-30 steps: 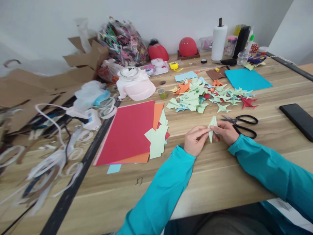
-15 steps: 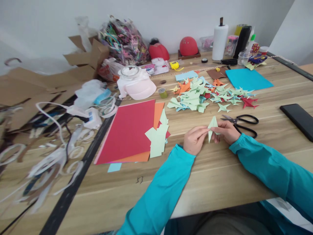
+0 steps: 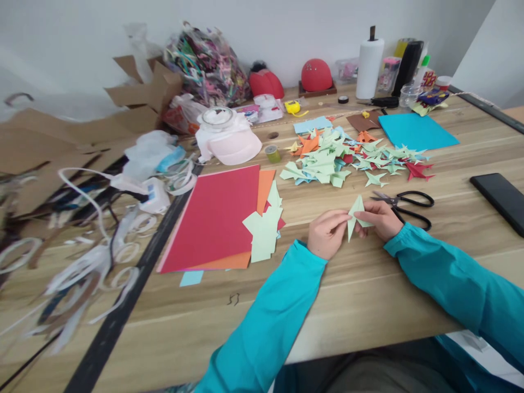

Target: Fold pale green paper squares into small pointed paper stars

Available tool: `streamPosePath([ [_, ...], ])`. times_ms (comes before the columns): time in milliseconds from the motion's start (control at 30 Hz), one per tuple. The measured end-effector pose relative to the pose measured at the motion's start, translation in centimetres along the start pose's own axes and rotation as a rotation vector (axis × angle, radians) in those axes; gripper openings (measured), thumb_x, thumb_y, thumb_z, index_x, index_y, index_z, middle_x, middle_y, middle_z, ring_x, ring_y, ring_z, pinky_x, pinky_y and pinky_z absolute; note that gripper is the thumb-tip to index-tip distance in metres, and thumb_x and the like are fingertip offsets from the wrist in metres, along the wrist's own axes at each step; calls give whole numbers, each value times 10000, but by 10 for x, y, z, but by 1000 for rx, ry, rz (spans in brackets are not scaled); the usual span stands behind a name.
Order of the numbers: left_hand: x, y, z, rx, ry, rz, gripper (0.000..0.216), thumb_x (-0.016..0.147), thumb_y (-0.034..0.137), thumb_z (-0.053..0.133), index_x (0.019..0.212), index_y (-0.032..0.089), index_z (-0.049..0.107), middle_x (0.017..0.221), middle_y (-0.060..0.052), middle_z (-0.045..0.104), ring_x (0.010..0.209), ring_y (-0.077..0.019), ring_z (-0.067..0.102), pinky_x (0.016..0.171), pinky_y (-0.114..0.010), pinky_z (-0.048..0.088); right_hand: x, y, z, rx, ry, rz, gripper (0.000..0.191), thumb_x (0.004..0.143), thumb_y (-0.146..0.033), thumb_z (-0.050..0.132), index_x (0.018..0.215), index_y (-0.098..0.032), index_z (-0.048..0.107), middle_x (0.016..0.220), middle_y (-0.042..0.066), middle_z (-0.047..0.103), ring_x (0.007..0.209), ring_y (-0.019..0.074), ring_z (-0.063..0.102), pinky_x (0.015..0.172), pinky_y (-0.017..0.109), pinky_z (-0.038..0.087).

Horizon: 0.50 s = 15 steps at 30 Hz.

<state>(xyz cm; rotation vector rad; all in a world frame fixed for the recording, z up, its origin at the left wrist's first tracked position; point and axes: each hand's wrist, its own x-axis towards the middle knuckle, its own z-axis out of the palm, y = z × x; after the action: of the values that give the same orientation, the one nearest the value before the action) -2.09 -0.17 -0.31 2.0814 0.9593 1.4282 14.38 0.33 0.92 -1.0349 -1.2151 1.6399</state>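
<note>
Together, my left hand (image 3: 327, 233) and right hand (image 3: 381, 219) pinch one folded green paper (image 3: 358, 206) over the table's near right. One pair of scissors (image 3: 395, 208) lies beside my right hand, one phone (image 3: 500, 201) farther right, one heap of paper shapes (image 3: 327, 158), overlapping past counting, farther off.

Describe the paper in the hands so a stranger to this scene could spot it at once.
On the wooden table, find the pile of folded shapes. Nearer the camera, left of the black-handled scissors, the left hand and right hand pinch one pale green folded paper. It alone is held; the pile's green pieces lie loose.
</note>
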Motion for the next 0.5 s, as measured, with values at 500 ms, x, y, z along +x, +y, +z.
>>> streamPosePath([
  [500, 1, -3, 5, -501, -41, -460, 87, 632, 195, 666, 699, 144, 688, 848, -83, 663, 672, -147, 623, 516, -243, 530, 0, -1, -2, -49, -83, -30, 240, 639, -348, 704, 634, -120, 628, 517, 19, 624, 394, 120, 557, 385, 226, 453],
])
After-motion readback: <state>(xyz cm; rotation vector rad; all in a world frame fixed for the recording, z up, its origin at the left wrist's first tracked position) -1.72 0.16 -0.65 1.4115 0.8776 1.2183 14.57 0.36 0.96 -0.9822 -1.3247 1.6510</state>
